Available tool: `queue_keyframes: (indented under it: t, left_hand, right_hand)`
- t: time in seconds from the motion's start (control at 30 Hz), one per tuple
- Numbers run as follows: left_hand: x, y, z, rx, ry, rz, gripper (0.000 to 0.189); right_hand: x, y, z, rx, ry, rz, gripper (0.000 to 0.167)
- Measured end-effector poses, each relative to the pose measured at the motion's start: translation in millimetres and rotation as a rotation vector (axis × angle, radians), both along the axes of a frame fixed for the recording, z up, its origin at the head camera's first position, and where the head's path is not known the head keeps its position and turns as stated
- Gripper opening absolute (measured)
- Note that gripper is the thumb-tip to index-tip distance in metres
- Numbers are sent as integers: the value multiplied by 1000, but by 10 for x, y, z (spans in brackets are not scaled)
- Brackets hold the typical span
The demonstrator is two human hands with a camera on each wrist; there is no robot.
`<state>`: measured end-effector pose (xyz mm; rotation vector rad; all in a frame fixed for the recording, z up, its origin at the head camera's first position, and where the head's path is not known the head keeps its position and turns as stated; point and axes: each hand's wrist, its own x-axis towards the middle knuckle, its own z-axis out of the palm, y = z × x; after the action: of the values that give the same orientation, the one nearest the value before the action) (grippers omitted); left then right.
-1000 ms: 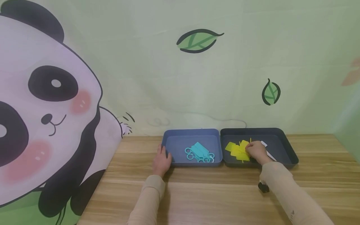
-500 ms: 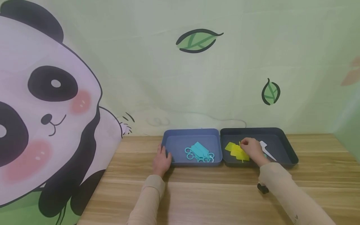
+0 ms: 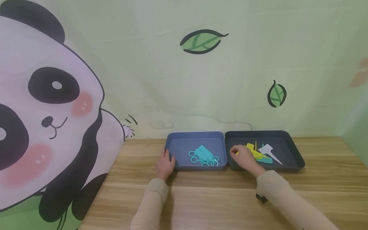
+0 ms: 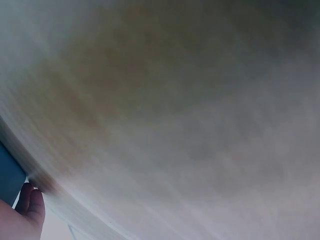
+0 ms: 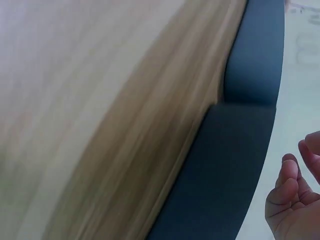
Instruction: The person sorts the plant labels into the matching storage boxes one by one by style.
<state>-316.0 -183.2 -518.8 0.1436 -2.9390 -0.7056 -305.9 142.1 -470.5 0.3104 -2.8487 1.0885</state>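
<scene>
In the head view my left hand (image 3: 165,164) rests on the left edge of the blue tray (image 3: 181,158); the left wrist view shows its fingertips (image 4: 34,200) beside the tray's wall. Several turquoise tags with ring ends (image 3: 204,155) lie in that tray. My right hand (image 3: 242,156) reaches into the dark tray (image 3: 291,158), thumb and finger pinched at a small yellow tag partly hidden by the hand. More yellow T-shaped plant tags (image 3: 254,151) lie beside the hand. In the right wrist view the right hand (image 5: 295,200) has curled fingers, the tips partly cut off.
A white T-shaped plant tag (image 3: 266,149) and a teal piece (image 3: 264,160) lie in the dark tray. Both trays stand side by side on the wooden table (image 3: 212,201). Behind them hangs a backdrop (image 3: 230,73) with a panda and leaves.
My right hand has moved left across the dark tray, uncovering yellow tags, the white tag and the teal piece, and now covering the left yellow ones. The left hand has stayed still.
</scene>
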Motion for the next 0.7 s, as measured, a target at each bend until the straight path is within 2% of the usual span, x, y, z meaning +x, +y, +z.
queue_keyframes:
  t: [0.17,0.3,0.4,0.53,0.7]
  left_hand:
    - [12,1,15,-8,-11,-6,55]
    - [17,-6,36,0,-24,-16,55]
    - [16,-24,49,30,-37,-32,56]
    - [19,-69,80,92,-48,-86,57]
    - [4,-161,173,173,-78,-171,58]
  right_hand:
    - [120,-152,-19,37,10,81,13]
    - [243,-290,-44,104,3,144,10]
    - [337,-397,-60,167,34,174,8]
    - [455,-504,-74,214,86,218,6]
    - [552,-548,-92,236,137,261,6]
